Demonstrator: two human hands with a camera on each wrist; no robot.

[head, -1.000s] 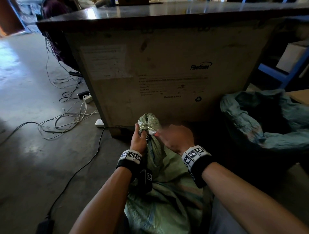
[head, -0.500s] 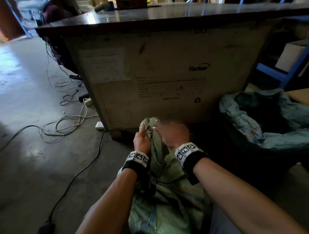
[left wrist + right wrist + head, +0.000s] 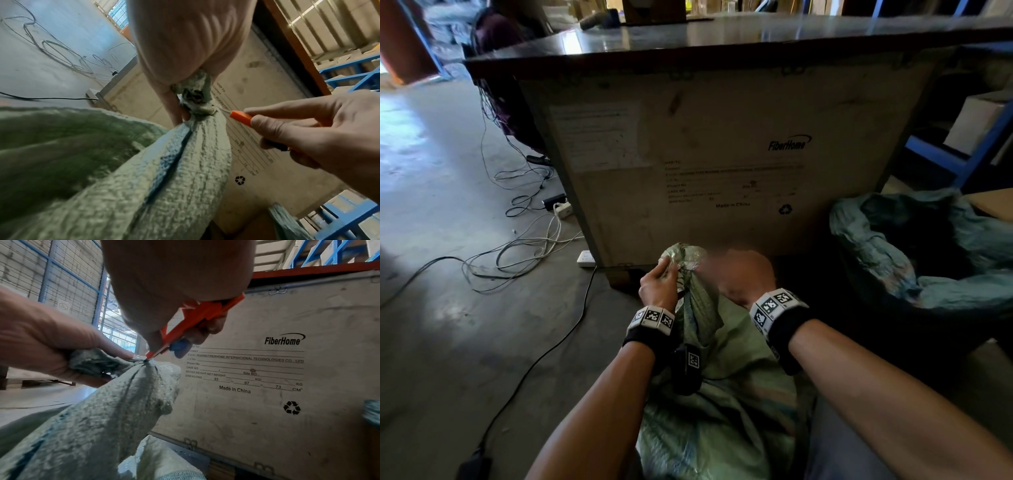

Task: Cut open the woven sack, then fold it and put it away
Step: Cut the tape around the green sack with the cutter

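Note:
A pale green woven sack [image 3: 722, 394] stands between my arms, its mouth bunched into a tied neck [image 3: 683, 260]. My left hand [image 3: 659, 286] grips the gathered top of the sack [image 3: 92, 361] just above the tie. My right hand [image 3: 743, 274] holds an orange utility knife [image 3: 241, 118], whose blade tip touches the tie at the sack's neck [image 3: 147, 361]. The same knife [image 3: 197, 316] runs down from my right palm in the right wrist view. In the head view the knife is hidden behind my right hand.
A large wooden crate [image 3: 722, 137] marked FiberHome stands right behind the sack. An open blue-green sack [image 3: 914, 246] sits to the right. Cables [image 3: 524, 246] and power strips [image 3: 561, 209] lie on the concrete floor to the left. Blue shelving [image 3: 962, 161] stands at the far right.
Both hands stay at the sack's neck and have shifted slightly. The right hand has moved a little nearer the tie.

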